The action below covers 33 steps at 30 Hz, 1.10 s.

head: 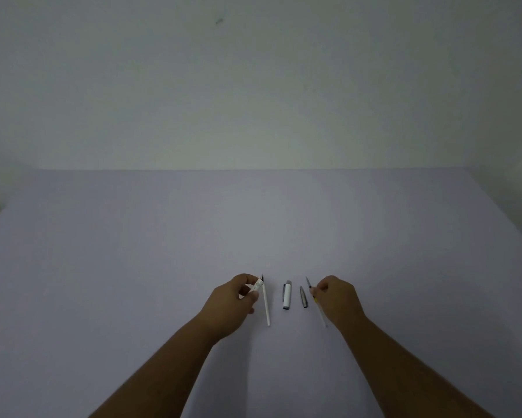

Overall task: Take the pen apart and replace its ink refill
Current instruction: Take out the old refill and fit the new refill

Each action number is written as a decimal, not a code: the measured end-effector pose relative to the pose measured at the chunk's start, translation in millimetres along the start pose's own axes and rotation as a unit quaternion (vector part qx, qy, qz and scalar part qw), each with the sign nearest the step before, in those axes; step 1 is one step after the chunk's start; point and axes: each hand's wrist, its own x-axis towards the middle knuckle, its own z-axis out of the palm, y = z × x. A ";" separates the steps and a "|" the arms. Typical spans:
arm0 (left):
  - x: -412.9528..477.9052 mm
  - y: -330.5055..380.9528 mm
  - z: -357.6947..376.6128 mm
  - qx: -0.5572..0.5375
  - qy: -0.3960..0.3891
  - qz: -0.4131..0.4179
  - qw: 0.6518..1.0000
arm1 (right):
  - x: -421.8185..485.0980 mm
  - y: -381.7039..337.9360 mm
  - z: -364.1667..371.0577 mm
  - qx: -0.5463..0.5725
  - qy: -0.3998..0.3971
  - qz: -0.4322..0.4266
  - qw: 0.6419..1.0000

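Cap (287, 295) and tip piece (304, 297) on table (133, 267), between two refills (266, 306) (317, 303).

White refill (266, 306), white cap (287, 296), dark tip section (304, 296), clear refill (317, 303), side by side

bare forearms, no sleeves, left hand (234, 300), right hand (338, 300)

counter (133, 267): matt, smooth, pale lilac sheet | cap (287, 295): glossy white plastic, metallic-looking grey end and clip | tip section (303, 297): dull grey metal look | refill (266, 303): smooth white plastic tube | wall (253, 86): matt paint
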 end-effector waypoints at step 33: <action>-8.7 -38.1 -28.9 0.012 0.061 -0.003 0.998 | -26.9 -99.8 56.5 0.145 0.004 -0.029 0.989</action>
